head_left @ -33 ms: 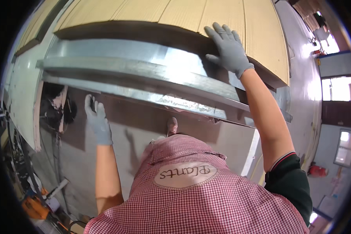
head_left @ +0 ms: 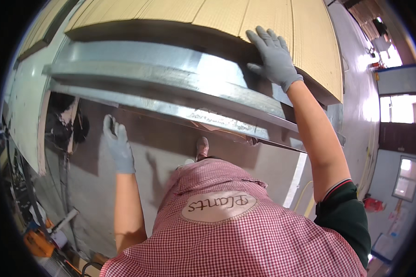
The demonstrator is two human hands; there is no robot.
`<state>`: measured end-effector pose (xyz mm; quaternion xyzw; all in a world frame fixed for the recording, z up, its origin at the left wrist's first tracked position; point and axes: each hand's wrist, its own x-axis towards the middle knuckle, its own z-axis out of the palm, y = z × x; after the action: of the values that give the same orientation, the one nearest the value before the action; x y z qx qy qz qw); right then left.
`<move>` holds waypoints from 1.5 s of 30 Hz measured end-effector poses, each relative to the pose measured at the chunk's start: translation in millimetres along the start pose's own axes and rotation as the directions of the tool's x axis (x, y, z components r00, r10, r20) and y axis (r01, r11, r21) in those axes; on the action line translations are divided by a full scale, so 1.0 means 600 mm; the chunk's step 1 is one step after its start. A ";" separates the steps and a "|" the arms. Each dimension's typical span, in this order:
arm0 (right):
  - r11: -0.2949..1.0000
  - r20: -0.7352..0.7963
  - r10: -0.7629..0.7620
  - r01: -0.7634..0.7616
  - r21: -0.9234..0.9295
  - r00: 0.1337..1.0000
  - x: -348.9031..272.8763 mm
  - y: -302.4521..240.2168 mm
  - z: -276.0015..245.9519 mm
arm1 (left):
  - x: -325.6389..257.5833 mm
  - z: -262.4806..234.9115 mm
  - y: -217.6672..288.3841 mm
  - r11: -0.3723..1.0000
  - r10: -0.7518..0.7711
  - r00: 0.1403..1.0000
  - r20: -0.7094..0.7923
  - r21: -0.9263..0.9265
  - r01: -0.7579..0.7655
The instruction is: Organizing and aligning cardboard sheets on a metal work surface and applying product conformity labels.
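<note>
My right hand [head_left: 276,60], in a grey glove, lies on the near edge of a stack of cream-coloured grooved panels [head_left: 217,16]. Its fingers are spread flat on the top, with the thumb apart along the dark side of the stack. My left hand [head_left: 119,144], gloved in grey too, hangs in the air on the near side of a shiny metal beam [head_left: 143,69]. Its fingers are slightly bent and nothing shows in them. The beam runs across in front of the stack.
A white board [head_left: 27,120] stands at the left, beside a black wheel-like part [head_left: 81,129]. An orange tool [head_left: 38,243] lies among clutter at lower left. The grey floor [head_left: 180,147] shows under the beam. A red object [head_left: 374,204] is far right.
The view has shifted slightly. My right hand stays on the panel edge, and my left hand remains raised in nearly the same place.
</note>
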<state>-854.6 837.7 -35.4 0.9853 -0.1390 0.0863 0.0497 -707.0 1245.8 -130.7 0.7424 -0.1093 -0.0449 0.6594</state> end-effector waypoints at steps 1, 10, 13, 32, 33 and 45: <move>1.000 -0.016 0.013 -0.013 -0.014 1.000 -0.001 0.004 -0.004 | -0.028 -0.016 -0.018 0.991 -0.131 0.991 0.003 -0.013 0.131; 0.793 0.254 0.004 -0.158 0.589 0.967 -0.132 -0.068 -0.078 | -0.192 -0.083 -0.149 0.680 -0.628 0.700 0.339 -0.199 0.706; 0.893 0.338 -0.019 -0.136 0.429 0.941 -0.146 -0.128 -0.098 | -0.191 -0.021 -0.115 0.627 -0.440 0.695 0.569 -0.360 0.691; 0.543 0.952 0.200 -0.835 0.088 0.230 -0.989 -0.023 -0.139 | -0.545 0.183 -0.202 -0.089 -0.680 0.350 0.644 -0.547 0.833; 0.537 0.951 0.197 -0.838 0.097 0.237 -1.030 -0.026 -0.132 | -0.546 0.220 -0.166 -0.001 -0.674 0.380 0.633 -0.515 0.857; 0.385 0.824 0.140 -0.797 0.466 0.549 -0.761 0.013 0.080 | -0.631 0.467 -0.137 0.578 -0.542 0.653 0.530 -0.330 0.747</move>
<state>-1281.5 945.7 -165.7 0.7504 -0.3900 -0.2087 -0.4911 -1125.5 1066.8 -276.9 0.4977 0.0681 -0.4539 0.7360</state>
